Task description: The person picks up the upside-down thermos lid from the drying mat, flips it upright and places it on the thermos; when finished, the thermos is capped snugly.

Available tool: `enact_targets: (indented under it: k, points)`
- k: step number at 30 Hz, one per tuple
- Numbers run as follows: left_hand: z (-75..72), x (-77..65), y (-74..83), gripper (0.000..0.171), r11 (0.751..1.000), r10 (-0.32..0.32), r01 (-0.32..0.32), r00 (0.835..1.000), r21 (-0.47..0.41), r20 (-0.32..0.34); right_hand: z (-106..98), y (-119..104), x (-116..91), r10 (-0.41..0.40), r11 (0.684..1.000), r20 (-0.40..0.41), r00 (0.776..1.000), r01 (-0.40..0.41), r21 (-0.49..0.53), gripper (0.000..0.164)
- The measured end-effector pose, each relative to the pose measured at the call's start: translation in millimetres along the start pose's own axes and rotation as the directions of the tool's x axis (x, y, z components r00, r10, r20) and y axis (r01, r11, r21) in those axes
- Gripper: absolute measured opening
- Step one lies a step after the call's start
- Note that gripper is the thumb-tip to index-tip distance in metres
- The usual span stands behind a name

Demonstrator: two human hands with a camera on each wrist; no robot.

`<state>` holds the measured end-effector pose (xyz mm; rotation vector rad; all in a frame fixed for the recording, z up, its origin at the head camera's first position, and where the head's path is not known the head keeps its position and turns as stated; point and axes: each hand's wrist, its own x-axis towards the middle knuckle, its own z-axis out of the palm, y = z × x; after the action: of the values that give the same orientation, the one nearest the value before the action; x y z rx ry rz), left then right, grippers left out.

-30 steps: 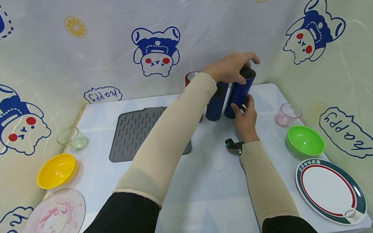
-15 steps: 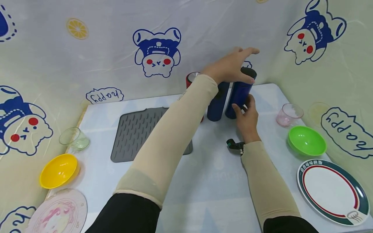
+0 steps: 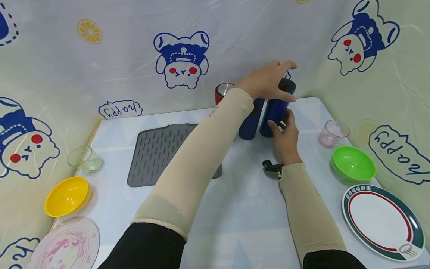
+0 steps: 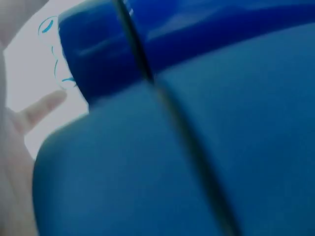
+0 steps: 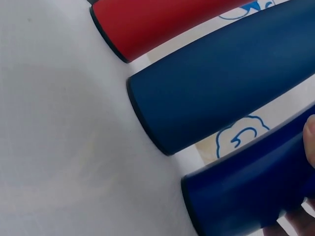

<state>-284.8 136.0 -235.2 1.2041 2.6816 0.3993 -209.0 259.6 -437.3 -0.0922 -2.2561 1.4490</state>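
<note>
Three tall bottles stand upright in a row at the table's back: a red one point(image 3: 220, 96) with a metallic-looking top, a dark blue one point(image 3: 249, 125), and a glossy bright blue one point(image 3: 276, 112) with a dark top. My right hand point(image 3: 286, 139) grips the bright blue bottle low on its body; the right wrist view shows a thumb point(image 5: 310, 140) against its side. Over that bottle's top hovers my left hand point(image 3: 267, 80), thumb and fingers spread. In the left wrist view, a straight finger point(image 4: 42, 109) points past the bottles. Whether the thumb touches the top is unclear.
A grey ridged mat point(image 3: 161, 153) lies left of the bottles. Along the left edge are a clear glass point(image 3: 88, 160), a yellow bowl point(image 3: 67, 196) and a pink plate point(image 3: 67, 246). On the right stand a pink glass point(image 3: 330, 134), a green bowl point(image 3: 353, 163) and a green-rimmed plate point(image 3: 383, 220).
My left thumb has straightened across the bright blue bottle's top. The left hand rose slightly, then came down a little. My right hand keeps its hold on the bottle.
</note>
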Motion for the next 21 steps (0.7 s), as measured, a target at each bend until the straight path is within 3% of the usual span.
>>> enact_targets:
  k: [3,7,11,13,17,21]
  points:
    - [-0.6,0.2,0.8,0.088,1.000,-0.001,0.002,1.000,0.011,-0.027,1,0,0,-0.001,1.000,0.007,1.000,0.001,0.022,0.065]
    - [-3.7,0.2,-2.5,0.074,0.989,0.066,-0.065,0.998,-0.130,0.002,2,-1,1,-0.026,0.999,0.003,1.000,0.026,0.020,0.064]
    - [-4.0,0.1,-6.5,0.081,0.974,0.052,-0.048,0.999,-0.220,0.010,1,-1,2,-0.061,0.998,-0.015,0.998,0.061,0.031,0.061]
    - [-2.9,0.7,-8.1,0.082,0.973,0.041,-0.041,0.999,-0.227,-0.003,0,-1,2,-0.062,0.997,-0.016,0.998,0.063,0.040,0.061]
    - [-2.1,2.4,-11.2,0.077,0.978,0.094,-0.093,0.996,-0.190,-0.003,1,-1,1,-0.054,0.998,-0.008,0.999,0.054,0.028,0.064]
    - [-4.8,5.9,-9.7,0.087,0.986,0.099,-0.100,0.995,-0.131,-0.016,0,0,1,-0.072,0.997,-0.019,0.997,0.072,0.009,0.062]
